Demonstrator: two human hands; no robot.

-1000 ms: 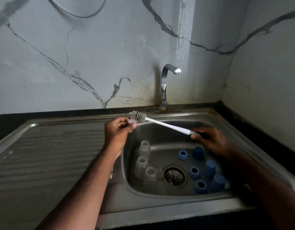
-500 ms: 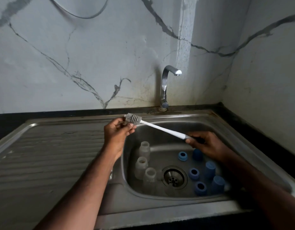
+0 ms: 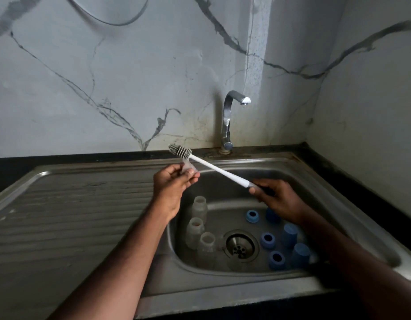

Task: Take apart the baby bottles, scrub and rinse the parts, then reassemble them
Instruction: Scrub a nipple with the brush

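Both hands raised over sink (image 3: 280,162): left hand (image 3: 171,183) fingers pinching clear teat (image 3: 188,166); right hand (image 3: 278,199) fingers gripping brush (image 3: 213,168) handle.

Both forearms extended forward, left hand (image 3: 174,181) raised with fingers curled in a pinch, right hand (image 3: 278,199) lower, fingers closed in a grip
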